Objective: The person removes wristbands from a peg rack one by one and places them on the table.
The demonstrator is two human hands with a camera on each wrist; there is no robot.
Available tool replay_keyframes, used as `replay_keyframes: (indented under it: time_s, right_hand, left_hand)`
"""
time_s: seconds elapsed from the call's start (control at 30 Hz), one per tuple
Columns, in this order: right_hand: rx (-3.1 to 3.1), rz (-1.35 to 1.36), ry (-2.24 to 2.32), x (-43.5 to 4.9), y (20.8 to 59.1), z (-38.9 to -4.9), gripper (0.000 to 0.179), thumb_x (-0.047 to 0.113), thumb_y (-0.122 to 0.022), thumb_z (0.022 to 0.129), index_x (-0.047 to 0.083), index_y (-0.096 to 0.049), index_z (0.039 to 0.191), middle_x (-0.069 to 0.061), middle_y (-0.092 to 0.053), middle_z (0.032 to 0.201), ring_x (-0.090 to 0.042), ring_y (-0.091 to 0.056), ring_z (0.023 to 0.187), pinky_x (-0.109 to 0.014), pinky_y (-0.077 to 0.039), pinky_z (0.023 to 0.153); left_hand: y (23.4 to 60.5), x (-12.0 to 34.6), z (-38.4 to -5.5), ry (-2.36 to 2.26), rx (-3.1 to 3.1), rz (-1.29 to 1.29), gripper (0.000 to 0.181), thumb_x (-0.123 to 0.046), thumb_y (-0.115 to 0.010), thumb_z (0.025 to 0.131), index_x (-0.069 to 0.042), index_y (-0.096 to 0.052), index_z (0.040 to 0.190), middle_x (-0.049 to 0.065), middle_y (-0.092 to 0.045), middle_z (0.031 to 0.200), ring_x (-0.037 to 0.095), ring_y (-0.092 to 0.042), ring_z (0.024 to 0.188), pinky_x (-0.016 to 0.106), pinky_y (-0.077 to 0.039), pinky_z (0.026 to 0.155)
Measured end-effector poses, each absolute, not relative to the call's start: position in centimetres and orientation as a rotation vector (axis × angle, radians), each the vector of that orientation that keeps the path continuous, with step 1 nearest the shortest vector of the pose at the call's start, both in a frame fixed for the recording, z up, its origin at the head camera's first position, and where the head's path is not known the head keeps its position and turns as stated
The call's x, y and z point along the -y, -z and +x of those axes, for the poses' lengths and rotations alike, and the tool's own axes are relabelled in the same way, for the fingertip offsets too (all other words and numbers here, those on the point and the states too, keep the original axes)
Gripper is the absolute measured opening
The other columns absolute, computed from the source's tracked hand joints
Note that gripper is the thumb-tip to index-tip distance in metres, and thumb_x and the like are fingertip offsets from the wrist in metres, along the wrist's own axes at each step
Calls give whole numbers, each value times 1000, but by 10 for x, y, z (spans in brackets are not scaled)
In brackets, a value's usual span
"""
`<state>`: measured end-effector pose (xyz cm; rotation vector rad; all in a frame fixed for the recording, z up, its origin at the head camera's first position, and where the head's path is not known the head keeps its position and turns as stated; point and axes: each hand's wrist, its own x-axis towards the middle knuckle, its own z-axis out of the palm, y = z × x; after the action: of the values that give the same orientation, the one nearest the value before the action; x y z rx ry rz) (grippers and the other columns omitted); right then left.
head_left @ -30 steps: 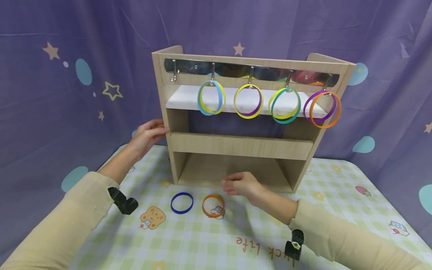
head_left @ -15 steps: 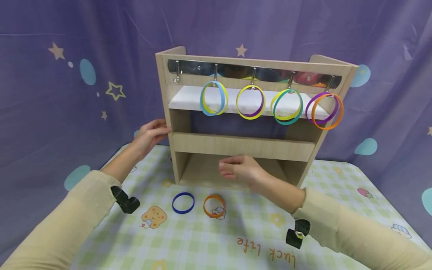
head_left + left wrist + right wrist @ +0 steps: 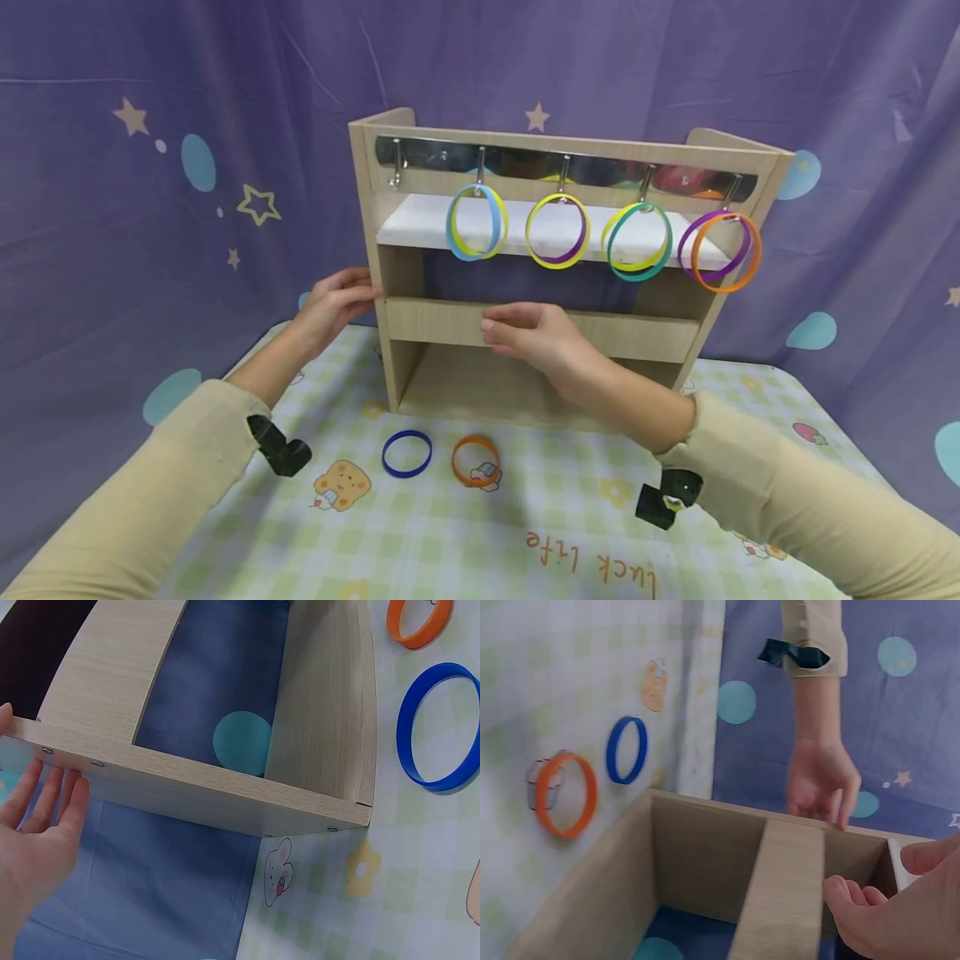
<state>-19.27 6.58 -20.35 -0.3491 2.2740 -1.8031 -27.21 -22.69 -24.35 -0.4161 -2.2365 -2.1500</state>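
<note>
My left hand [image 3: 335, 304] rests on the left side panel of a small wooden shelf [image 3: 442, 321], fingertips against its outer face and thumb at the front edge. In the left wrist view the fingers [image 3: 46, 799] lie nearly straight on that panel. My right hand [image 3: 536, 333] is in front of the shelf's middle crossbar, holding nothing, thumb and fingers loosely bent and apart. Higher up, silicone wristbands hang in pairs on metal hooks: light blue [image 3: 451, 225] with yellow, yellow [image 3: 530, 237] with purple, green [image 3: 667, 242] with yellow, and orange [image 3: 756, 258] with purple. The leftmost hook [image 3: 397, 165] bears none.
A blue wristband [image 3: 407, 475] and an orange wristband [image 3: 476, 482] lie on the checked tablecloth [image 3: 450, 542] before the shelf. A white board [image 3: 420, 218] spans the shelf behind the hanging bands. Purple curtain [image 3: 225, 67] surrounds the table.
My right hand has risen from just above the table at the shelf's base to the height of the crossbar. The left hand has stayed at the side panel.
</note>
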Motion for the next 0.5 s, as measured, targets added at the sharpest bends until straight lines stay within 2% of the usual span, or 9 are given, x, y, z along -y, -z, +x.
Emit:
replay_keyframes:
  time_s: [0.2, 0.5]
  right_hand:
    - [-2323, -396, 1839, -66, 186, -188, 42, 15, -59, 95, 3, -54, 135, -18, -57, 136, -32, -58, 123, -35, -49, 104]
    - [-2366, -470, 1943, -63, 167, -183, 48, 12, -59, 95, 4, -46, 141, -14, -56, 139, -28, -58, 124, -35, -49, 104]
  left_hand:
    - [243, 228, -272, 2153, 2235, -414, 57, -12, -53, 96, 9, -29, 144, -11, -57, 106, 0, -58, 98, 13, -45, 91]
    - [244, 227, -272, 2157, 2226, -420, 45, -12, -54, 96, 4, -38, 136, -12, -60, 103, 0, -60, 97, 14, -47, 89]
